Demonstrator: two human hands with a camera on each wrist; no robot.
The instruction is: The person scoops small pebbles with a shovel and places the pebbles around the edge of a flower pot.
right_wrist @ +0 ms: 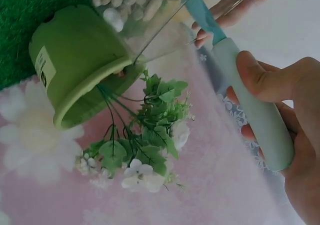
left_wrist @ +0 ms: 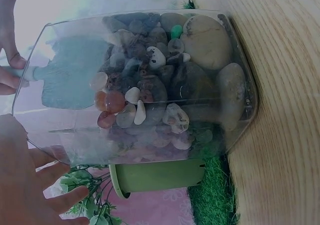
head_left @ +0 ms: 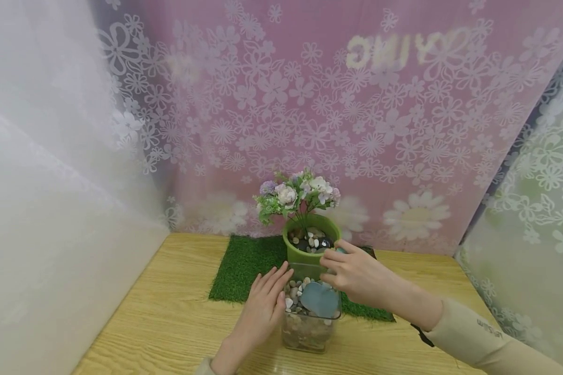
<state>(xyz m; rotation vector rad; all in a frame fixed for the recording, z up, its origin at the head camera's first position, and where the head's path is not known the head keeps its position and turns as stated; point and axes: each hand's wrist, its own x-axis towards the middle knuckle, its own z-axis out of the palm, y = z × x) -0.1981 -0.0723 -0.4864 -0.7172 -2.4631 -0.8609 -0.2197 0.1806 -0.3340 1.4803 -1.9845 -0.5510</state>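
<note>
My right hand (head_left: 354, 273) grips the pale handle of a small garden trowel (right_wrist: 257, 112). Its blue-green blade (head_left: 320, 299) dips into a clear square container (left_wrist: 47, 30), just above the pebbles (left_wrist: 150, 80). With fingers spread and nearly straight, my left hand (head_left: 265, 302) rests against the container's left rim. Right behind the container stands a green flowerpot (right_wrist: 75, 55), with pebbles and dark stones inside it. From the pot rise artificial flowers (head_left: 288, 195) in white, pink and purple with green leaves.
A green artificial-grass mat (head_left: 251, 263) lies under the pot on the wooden table (head_left: 178, 307). Behind hangs a pink flowered curtain (head_left: 281, 120); a pale sheet (head_left: 51, 182) closes the left side and a flowered one (head_left: 535, 234) the right.
</note>
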